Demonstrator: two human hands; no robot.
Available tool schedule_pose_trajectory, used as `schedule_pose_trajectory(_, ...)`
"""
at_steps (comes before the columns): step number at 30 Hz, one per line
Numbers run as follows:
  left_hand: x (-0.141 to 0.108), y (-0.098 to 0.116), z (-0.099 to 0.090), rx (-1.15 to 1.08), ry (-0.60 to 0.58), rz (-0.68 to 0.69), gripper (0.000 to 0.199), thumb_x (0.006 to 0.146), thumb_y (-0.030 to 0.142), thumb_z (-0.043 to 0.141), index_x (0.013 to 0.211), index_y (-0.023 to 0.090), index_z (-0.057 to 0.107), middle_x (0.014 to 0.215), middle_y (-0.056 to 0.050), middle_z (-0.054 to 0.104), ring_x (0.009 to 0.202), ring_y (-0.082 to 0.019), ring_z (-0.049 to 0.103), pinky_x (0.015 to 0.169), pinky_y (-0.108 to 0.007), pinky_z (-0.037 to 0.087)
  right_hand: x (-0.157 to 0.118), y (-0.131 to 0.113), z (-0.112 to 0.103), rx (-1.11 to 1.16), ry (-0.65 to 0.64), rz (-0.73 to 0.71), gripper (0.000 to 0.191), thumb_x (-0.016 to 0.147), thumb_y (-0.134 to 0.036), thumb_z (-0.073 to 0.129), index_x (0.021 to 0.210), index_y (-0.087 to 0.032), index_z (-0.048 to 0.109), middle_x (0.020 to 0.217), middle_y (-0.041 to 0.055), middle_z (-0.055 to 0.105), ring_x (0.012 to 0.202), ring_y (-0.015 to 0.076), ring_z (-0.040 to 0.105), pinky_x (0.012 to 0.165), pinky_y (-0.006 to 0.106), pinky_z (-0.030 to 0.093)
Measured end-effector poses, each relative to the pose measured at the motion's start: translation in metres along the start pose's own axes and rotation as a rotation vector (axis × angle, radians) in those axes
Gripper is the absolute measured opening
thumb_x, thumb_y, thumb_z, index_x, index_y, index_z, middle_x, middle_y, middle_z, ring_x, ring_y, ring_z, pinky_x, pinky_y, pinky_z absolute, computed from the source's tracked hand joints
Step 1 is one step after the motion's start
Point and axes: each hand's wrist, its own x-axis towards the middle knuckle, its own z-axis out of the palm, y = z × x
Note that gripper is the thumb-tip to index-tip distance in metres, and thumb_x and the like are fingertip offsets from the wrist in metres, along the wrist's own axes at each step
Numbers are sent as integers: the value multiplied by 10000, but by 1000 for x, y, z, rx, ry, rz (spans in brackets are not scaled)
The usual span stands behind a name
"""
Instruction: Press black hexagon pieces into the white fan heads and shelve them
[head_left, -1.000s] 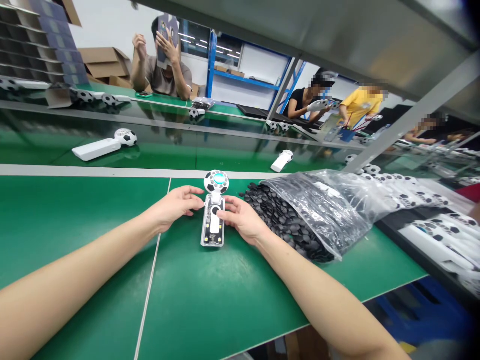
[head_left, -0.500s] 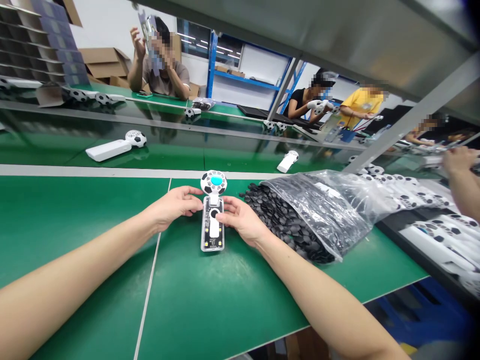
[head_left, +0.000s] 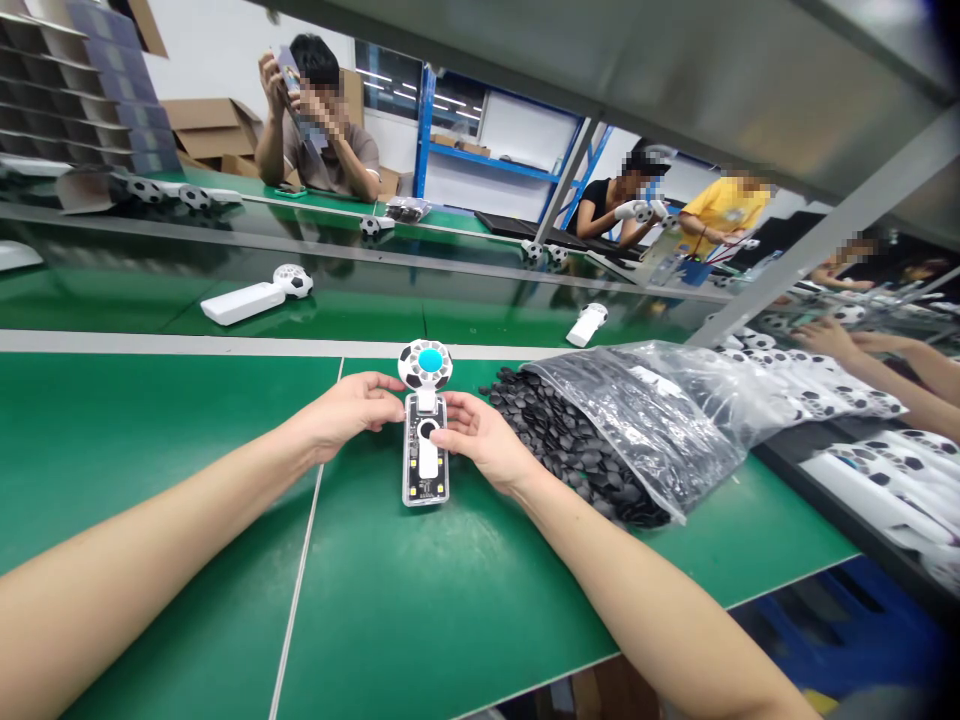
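A handheld fan (head_left: 426,462) stands upright between my hands, showing a clear handle with a black circuit board behind it. Its round head (head_left: 425,365) is patterned like a football, black and white, with a blue disc in the middle. My right hand (head_left: 480,440) grips the handle's right side, thumb over the front by the round button. On the other side, my left hand (head_left: 360,408) has its fingers pinched at the handle's upper left edge, near the neck. Just right of my right hand, black oval pieces (head_left: 570,450) spill from a clear plastic bag (head_left: 660,410).
Beyond the green table (head_left: 187,620) runs a belt (head_left: 360,315) carrying white fans, one fan (head_left: 255,295) lying at left and another fan (head_left: 587,325) at right. A black tray (head_left: 787,465) holds several fans at right, where a co-worker's hands (head_left: 829,338) reach in. More people sit opposite.
Fans on the belt have shifted to the right. The held fan's head has turned slightly, its blue disc looking rounder. A co-worker's hands at right have moved left over the tray.
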Motion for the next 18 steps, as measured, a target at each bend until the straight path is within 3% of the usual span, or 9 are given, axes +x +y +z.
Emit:
schedule_pose_trajectory(5,-2,-3,4,-43,20,11,389,563,161,657,911,148,485,668,34,548,588,-101,498,548,-231,379,0,1,1,10,19,19,494,567,-187,763,1004,-184,532,955,33,627,788,135,602,762,310,487)
schedule_pose_trajectory(8,-8,0,9,-127,14,-17,436,588,153,673,980,164,481,955,-44,575,825,-162,572,673,-290,463,1,1,-1,33,77,52,469,573,-204,757,987,-179,539,945,40,628,767,137,602,668,268,485)
schedule_pose_trajectory(11,-15,2,17,-181,-104,-76,477,647,223,691,1065,175,466,1149,-97,528,990,-212,551,750,-340,485,4,-1,-4,80,170,28,468,564,-210,760,974,-173,540,970,46,622,785,138,596,623,235,466)
schedule_pose_trajectory(14,-19,-3,27,-149,-247,-103,491,679,285,694,1100,185,460,1094,-86,566,967,-207,563,731,-336,486,5,-4,-8,145,248,-29,448,581,-227,751,971,-169,538,952,35,619,758,117,589,590,205,445)
schedule_pose_trajectory(18,-18,-13,36,-214,-262,-83,370,700,307,678,993,152,514,858,-41,598,737,-145,589,666,-303,488,7,-8,-12,157,254,-11,438,603,-250,740,983,-167,538,946,36,616,747,108,584,558,187,427)
